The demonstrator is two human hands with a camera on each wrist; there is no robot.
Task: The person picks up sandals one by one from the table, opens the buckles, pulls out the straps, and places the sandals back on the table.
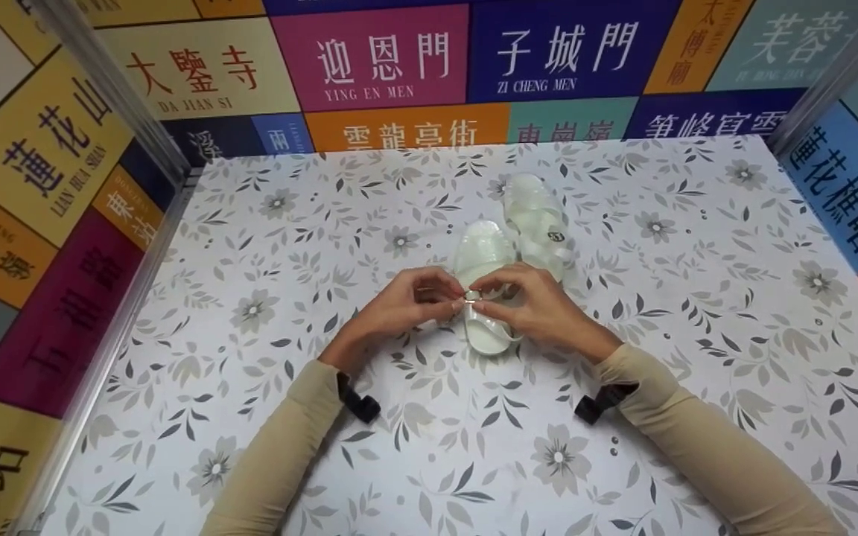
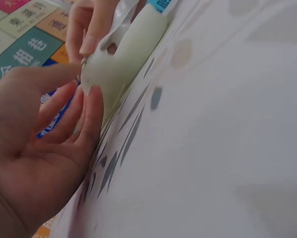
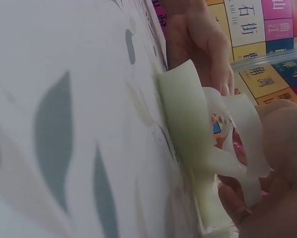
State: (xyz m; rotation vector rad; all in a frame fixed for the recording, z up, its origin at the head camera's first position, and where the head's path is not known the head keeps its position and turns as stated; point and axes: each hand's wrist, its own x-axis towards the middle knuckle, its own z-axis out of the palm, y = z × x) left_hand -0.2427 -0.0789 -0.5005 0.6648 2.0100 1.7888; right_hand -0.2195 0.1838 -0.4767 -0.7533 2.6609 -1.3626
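A pale, glossy whitish-green sandal [image 1: 483, 242] lies on the table with its heel toward me. Both hands meet over its ankle strap, at a small shiny buckle [image 1: 470, 298]. My left hand [image 1: 418, 299] pinches the strap on the sandal's left side between thumb and fingertips. From the right, my right hand [image 1: 537, 301] also pinches the strap by the buckle. In the right wrist view, a loop of the strap [image 3: 250, 131] stands up above the thick sole [image 3: 183, 111]. The fingers partly hide the buckle. A matching sandal [image 1: 529, 197] lies just behind and to the right.
A white cloth with grey flowers and leaves covers the table [image 1: 325, 223]. Colourful panels with printed lettering [image 1: 369, 59] stand along the back and both sides. Black wrist straps [image 1: 360, 402] sit at the cuffs of the beige sleeves [image 1: 280, 439].
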